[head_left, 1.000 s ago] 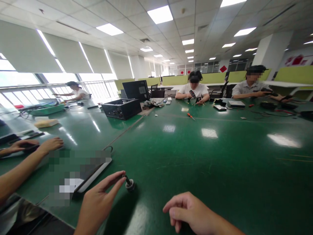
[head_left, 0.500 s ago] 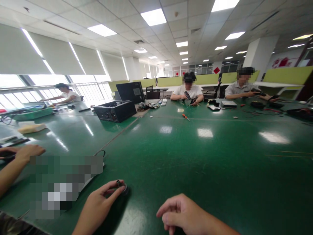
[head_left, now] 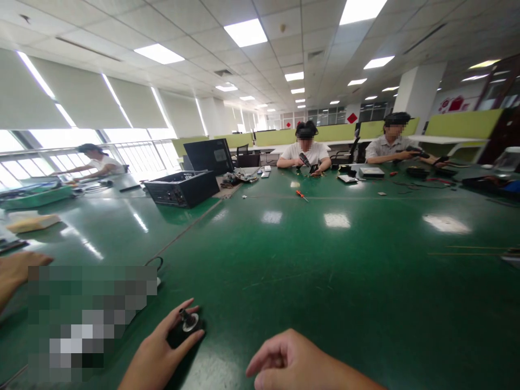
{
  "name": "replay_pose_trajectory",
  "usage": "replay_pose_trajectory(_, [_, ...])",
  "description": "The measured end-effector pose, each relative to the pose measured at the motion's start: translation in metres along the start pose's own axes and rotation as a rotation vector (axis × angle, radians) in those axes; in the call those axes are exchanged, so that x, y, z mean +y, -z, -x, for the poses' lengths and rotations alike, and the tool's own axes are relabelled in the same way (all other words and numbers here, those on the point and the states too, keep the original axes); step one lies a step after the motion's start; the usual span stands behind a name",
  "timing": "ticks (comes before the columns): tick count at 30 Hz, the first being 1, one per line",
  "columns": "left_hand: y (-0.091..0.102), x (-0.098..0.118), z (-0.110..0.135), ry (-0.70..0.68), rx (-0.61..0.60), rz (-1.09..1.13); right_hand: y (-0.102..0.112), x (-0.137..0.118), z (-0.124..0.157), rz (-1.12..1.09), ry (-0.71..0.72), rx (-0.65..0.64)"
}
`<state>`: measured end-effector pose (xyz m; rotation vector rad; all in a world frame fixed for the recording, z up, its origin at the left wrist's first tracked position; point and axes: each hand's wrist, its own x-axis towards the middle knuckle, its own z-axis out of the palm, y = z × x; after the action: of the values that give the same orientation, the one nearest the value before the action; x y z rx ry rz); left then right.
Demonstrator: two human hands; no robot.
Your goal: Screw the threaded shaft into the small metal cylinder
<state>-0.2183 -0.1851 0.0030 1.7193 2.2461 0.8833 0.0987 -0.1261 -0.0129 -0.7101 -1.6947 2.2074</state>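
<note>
Low in the view, my left hand (head_left: pixel 160 349) has its thumb and fingers spread around a small dark part with a short black stem and a silver ring (head_left: pixel 190 322). The stem points up and tilts a little to the left. The part's lower side lies in shadow, so I cannot tell whether the palm touches it. To the right, my right hand (head_left: pixel 294 362) hovers over the green table (head_left: pixel 325 271) or rests on it, fingers loosely curled, nothing visible in them.
An open black computer case (head_left: pixel 182 189) stands at the back left. An orange screwdriver (head_left: pixel 301 195) lies far ahead. A neighbour's hand (head_left: pixel 24 267) reaches in at the left, beside a pixelated patch. Co-workers sit across the table, one with a power drill (head_left: pixel 304 159).
My left fingers have opened away from the small part, which they pinched before. The right hand keeps its loose curl. The whole view has shifted slightly.
</note>
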Motion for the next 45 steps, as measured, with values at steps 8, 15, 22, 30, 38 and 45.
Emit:
replay_pose_trajectory(8, [0.005,0.012,-0.010,-0.017,0.004,0.058,0.002,-0.002,-0.001,-0.016,0.014,-0.039])
replay_pose_trajectory(15, [-0.008,0.100,-0.064,-0.165,-0.024,0.195,0.022,-0.037,-0.002,-0.041,0.074,0.143])
replay_pose_trajectory(22, [-0.099,0.184,-0.117,-0.414,-0.184,0.287,0.133,-0.043,0.005,0.337,0.285,0.899])
replay_pose_trajectory(30, [-0.155,0.187,-0.119,-0.617,-0.387,0.393,0.163,-0.012,0.005,0.683,0.390,0.849])
replay_pose_trajectory(38, [-0.158,0.183,-0.125,-0.544,-0.366,0.447,0.159,-0.020,0.002,0.691,0.254,0.833])
replay_pose_trajectory(45, [-0.159,0.182,-0.124,-0.581,-0.393,0.457,0.157,-0.026,0.005,0.720,0.230,0.788])
